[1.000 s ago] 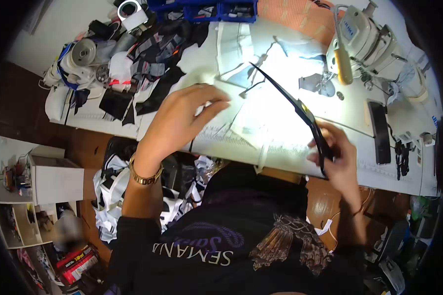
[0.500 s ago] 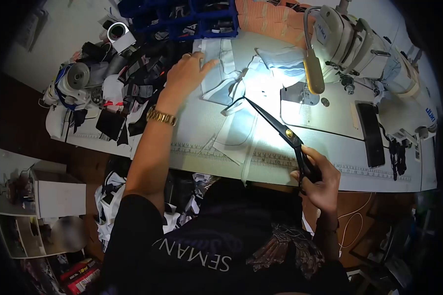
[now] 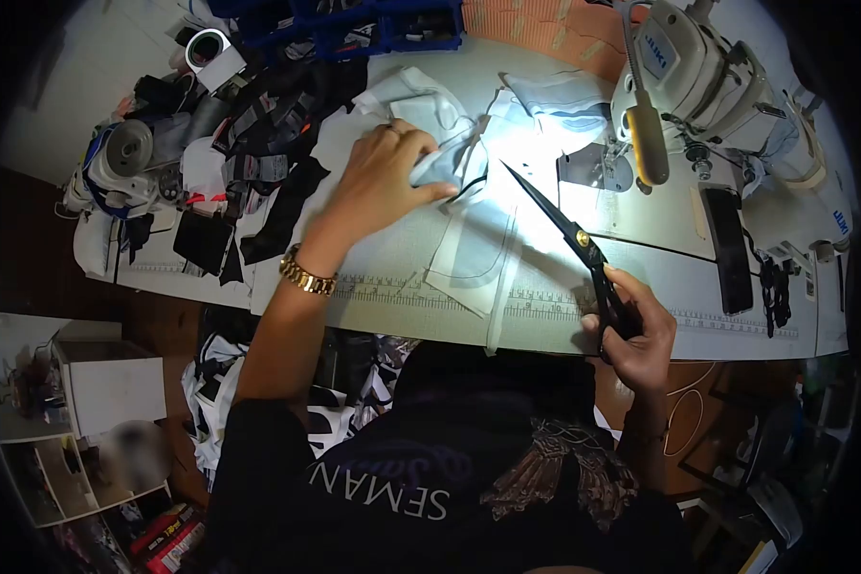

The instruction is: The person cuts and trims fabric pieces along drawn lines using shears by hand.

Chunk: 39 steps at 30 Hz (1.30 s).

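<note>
My right hand (image 3: 638, 330) holds black scissors (image 3: 557, 215) by the handles. Their blades look closed and point up and left, with the tip over the brightly lit white cloth. My left hand (image 3: 383, 177), with a gold bracelet at the wrist, is curled around a pale grey-blue fabric piece (image 3: 434, 168). Cloth shows between its thumb and forefinger; the other fingertips are partly hidden. A thin dark strip (image 3: 469, 188) lies by the thumb. Below it, a white fabric panel (image 3: 469, 258) with a curved line reaches toward the table's front edge.
At right stands a sewing machine (image 3: 727, 91) with a lamp (image 3: 647, 143) in front. A phone (image 3: 727, 251) lies near printed rulers (image 3: 536, 304). Dark scraps (image 3: 287, 206) and a spool (image 3: 129, 146) are at left. Blue bins (image 3: 392, 24) and orange material (image 3: 545, 33) line the back.
My left hand has come down and toward the right, its fingers curling around the fabric, which is now bunched. The scissors tip has drawn away from the dark strip.
</note>
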Motion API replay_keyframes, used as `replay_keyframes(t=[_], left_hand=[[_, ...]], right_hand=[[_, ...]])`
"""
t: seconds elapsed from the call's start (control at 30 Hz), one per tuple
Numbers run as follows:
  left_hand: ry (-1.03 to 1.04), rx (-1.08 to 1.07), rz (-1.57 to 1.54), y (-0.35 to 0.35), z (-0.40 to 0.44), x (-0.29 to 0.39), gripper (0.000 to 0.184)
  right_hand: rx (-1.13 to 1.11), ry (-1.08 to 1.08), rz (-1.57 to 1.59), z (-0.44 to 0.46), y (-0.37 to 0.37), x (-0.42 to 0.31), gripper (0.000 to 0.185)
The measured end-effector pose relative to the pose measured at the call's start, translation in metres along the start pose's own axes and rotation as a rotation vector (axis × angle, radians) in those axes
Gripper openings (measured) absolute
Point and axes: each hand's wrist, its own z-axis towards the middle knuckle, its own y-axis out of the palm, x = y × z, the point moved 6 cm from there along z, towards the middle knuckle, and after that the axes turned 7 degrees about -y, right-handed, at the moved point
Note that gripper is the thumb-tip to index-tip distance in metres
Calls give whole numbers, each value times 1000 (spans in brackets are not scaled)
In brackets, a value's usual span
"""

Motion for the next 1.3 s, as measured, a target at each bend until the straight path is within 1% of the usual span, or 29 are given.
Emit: replay_keyframes(t=[0.03, 0.07, 0.17, 0.2, 0.23, 0.3, 0.37, 0.4, 0.43, 0.5, 0.53, 0.63, 0.7, 0.73, 0.77, 0.83, 0.9, 0.93, 0.97, 1.0, 1.03, 1.07, 1.17, 1.2, 1.3], left_hand=[[4, -39, 28, 2, -4, 5, 36], [-45, -191, -33, 5, -1, 2, 33], [-66, -249, -432, -4, 18, -14, 30], [-195, -347, -379, -20, 27, -13, 25], [-121, -221, -403, -38, 38, -12, 23], [-77, -155, -485, -74, 60, -2, 25], [-13, -86, -435, -101, 84, -1, 29], [-184, -31, -341, -118, 88, 2, 30], [-28, 71, -489, -136, 100, 21, 13], [-63, 94, -537, -153, 116, 23, 12], [-23, 172, -550, -161, 123, 18, 12], [-169, 223, -798, -151, 140, -21, 14], [-312, -16, -423, -112, 136, -50, 34], [-85, -131, -388, -90, 133, -41, 36], [-94, -319, -447, -64, 130, -52, 36], [-233, -327, -336, -69, 120, -42, 33], [-307, -358, -700, -89, 123, -42, 31], [-269, -363, -718, -108, 128, -31, 37], [-279, -156, -978, -127, 134, -22, 21], [-267, -141, -1081, -140, 146, -32, 29], [-236, 0, -1118, -164, 146, -27, 32], [-133, 87, -1204, -183, 151, -27, 35], [41, 258, -1429, -214, 131, -31, 41], [-72, 231, -1584, -201, 120, -32, 40], [-445, 127, -2027, -106, 44, -25, 39]], right_hand=[[-1, 3, 7, 1, 1, 0, 48], [-1, 5, 13, 2, 2, 1, 48], [-2, 8, 10, 2, 1, 1, 48], [-1, 4, 7, 2, 1, 0, 48], [3, -1, 4, 1, 1, 0, 48], [10, -15, 1, 1, 1, 1, 48], [11, -14, -5, 1, 1, 0, 48], [12, -13, -7, 1, 1, -1, 48], [14, -11, 0, 0, 1, -1, 48], [19, -6, 9, 0, 1, 0, 48], [19, -5, 4, 0, 1, -1, 48], [13, 7, -12, 0, 0, -3, 48], [3, 13, -17, 0, 0, -2, 48], [5, 7, -18, 0, 0, -2, 48], [5, -1, -19, 0, 0, -1, 48], [7, -14, -15, 1, -1, -1, 47], [8, -13, -7, 1, 0, 0, 47], [11, -7, -8, 1, 1, 1, 47], [11, -2, -9, 1, 1, 1, 47], [12, 2, -10, 2, 2, 1, 48], [19, 1, -10, 2, 3, 1, 48], [29, -1, -10, 2, 3, 1, 48], [68, -16, 6, 1, 2, 4, 48], [74, -16, 5, 0, 2, 5, 49], [99, -36, 42, 0, 2, 6, 49]])
